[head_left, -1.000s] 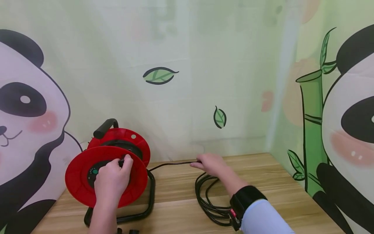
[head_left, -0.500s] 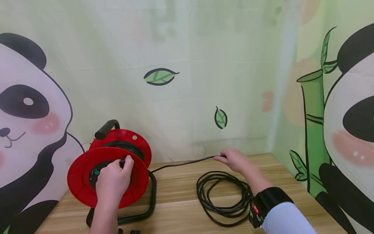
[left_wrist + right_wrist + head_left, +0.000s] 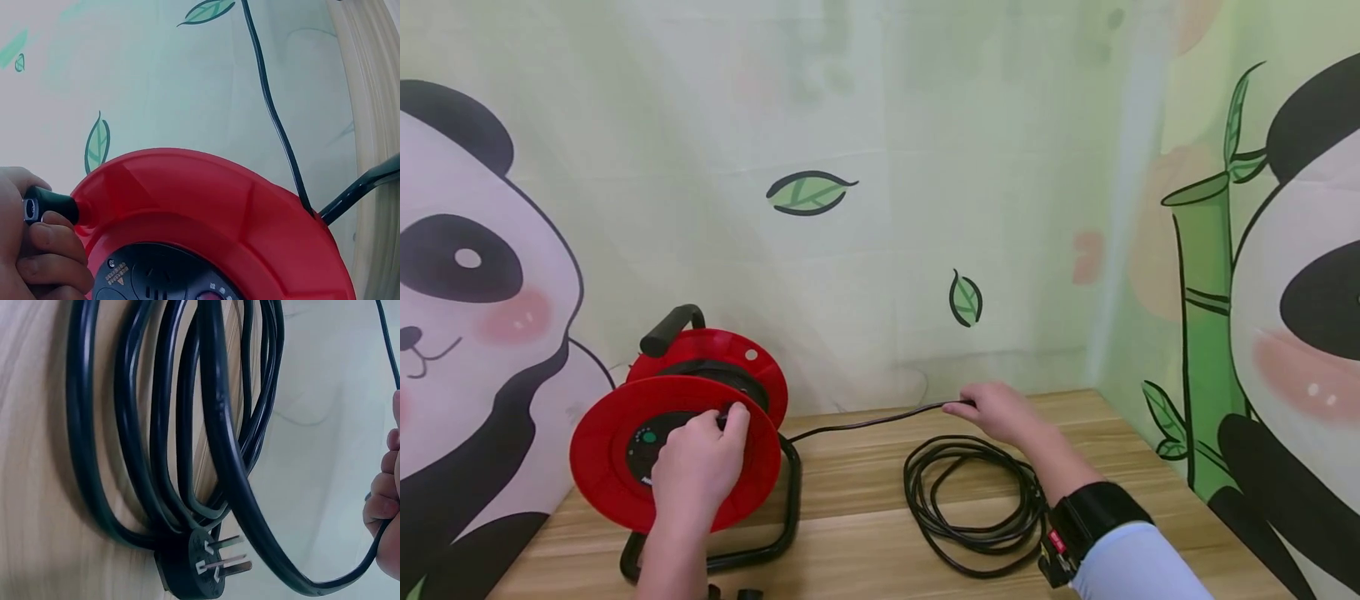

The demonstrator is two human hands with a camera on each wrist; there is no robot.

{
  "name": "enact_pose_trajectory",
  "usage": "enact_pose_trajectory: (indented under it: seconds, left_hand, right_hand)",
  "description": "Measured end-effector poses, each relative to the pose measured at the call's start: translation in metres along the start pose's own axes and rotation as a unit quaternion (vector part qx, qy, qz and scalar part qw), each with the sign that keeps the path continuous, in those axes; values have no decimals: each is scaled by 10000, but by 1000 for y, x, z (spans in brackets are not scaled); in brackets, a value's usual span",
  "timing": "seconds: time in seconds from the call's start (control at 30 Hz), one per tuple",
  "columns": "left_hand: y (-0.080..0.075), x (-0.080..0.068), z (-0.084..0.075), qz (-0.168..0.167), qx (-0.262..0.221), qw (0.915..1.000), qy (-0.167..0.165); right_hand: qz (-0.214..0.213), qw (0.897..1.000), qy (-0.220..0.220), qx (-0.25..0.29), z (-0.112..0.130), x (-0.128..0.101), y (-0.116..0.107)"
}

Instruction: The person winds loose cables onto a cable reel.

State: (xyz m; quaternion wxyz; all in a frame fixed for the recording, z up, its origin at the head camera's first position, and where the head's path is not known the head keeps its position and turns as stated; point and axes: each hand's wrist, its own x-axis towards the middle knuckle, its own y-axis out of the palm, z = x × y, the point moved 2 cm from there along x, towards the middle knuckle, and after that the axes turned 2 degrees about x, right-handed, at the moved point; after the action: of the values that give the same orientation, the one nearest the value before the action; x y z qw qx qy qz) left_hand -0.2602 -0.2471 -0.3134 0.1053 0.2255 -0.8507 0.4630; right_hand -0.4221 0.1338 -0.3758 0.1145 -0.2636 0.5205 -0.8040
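Note:
A red cable reel [image 3: 613, 479] with a black centre stands at the left in the head view. My left hand [image 3: 700, 462] grips the black knob [image 3: 57, 205] on its front disc, fingers curled round it in the left wrist view. A black cable [image 3: 865, 424] runs from the reel to the right, raised above the table, into my right hand [image 3: 1000, 412], which holds it in curled fingers. Under that hand a loose coil of the cable [image 3: 925, 525] lies on the table. The right wrist view shows a black plug [image 3: 190, 565] with metal prongs beside the coil.
The reel's black tube frame [image 3: 790, 508] rests on the wooden table [image 3: 850, 542], its carrying handle [image 3: 670, 331] on top. Small black pieces [image 3: 749, 594] show at the bottom edge. A panda-printed cloth [image 3: 880, 250] stands behind the table.
Over the first half second my right hand moved right with the cable, uncovering more of the coil; since then it has hardly moved. My left hand on the knob has shifted slightly right.

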Motion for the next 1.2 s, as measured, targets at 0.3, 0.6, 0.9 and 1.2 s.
enact_pose_trajectory:
  seconds: [0.3, 0.6, 0.9, 1.2]
  left_hand:
    - [17, -4, -6, 840, 437, 9955, 21]
    - [28, -5, 5, 1733, 605, 9830, -27]
    - [34, -4, 17, 2657, 481, 9628, -32]
    - [44, -2, 37, 3128, 68, 9498, -75]
  right_hand:
    - [303, 9993, -155, 163, 22, 6, 13]
    - [411, 9975, -580, -23, 52, 14, 22]
    - [464, 9969, -617, -178, 70, 22, 26]
    - [614, 9965, -561, -118, 97, 29, 28]
